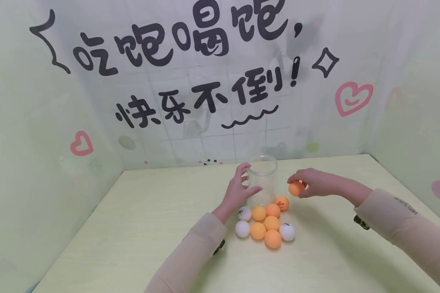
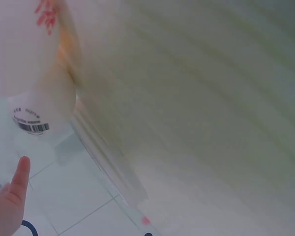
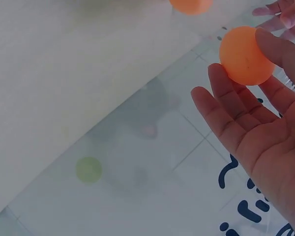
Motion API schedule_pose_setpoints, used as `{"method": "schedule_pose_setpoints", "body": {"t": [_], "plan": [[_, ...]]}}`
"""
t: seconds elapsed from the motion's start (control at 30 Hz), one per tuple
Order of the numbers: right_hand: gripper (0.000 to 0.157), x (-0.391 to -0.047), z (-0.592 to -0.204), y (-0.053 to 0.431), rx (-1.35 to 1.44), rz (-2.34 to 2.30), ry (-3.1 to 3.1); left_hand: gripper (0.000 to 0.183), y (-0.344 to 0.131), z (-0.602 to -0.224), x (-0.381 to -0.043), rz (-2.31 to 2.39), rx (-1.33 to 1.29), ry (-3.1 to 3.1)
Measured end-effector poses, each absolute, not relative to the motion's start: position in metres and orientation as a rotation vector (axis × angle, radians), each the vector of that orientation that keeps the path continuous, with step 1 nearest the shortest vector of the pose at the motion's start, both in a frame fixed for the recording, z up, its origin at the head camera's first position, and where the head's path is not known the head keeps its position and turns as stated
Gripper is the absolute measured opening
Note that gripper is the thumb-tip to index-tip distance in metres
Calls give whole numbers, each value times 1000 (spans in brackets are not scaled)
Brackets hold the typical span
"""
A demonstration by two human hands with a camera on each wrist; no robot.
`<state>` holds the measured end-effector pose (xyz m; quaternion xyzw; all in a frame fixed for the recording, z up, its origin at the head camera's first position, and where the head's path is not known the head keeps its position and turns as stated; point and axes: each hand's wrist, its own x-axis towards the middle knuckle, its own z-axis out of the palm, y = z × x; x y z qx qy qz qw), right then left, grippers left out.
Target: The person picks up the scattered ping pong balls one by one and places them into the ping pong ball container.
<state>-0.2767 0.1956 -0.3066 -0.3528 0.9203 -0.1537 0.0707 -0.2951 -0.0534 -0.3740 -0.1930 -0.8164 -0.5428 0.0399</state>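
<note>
A clear cylindrical container stands upright near the back of the table. My left hand holds its left side, the thumb across the front and the fingers by the rim. In the left wrist view only part of this left hand shows. To the right of the container, my right hand pinches an orange ping-pong ball above the table. The right wrist view shows that ball between thumb and fingers. Several orange balls and white balls lie grouped in front of the container.
The pale wooden table meets a back wall covered with a printed sheet of black lettering and pink hearts. Side walls flank the table. One orange ball lies close against the container's right front.
</note>
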Motion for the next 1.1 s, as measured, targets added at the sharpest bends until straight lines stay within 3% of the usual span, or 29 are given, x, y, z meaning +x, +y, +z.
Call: {"method": "schedule_pose_setpoints", "body": {"t": [1.1], "plan": [[36,-305,-241,171,-964,-353,2887,67,-53,-375,-297,-1638,-566,-2515]]}}
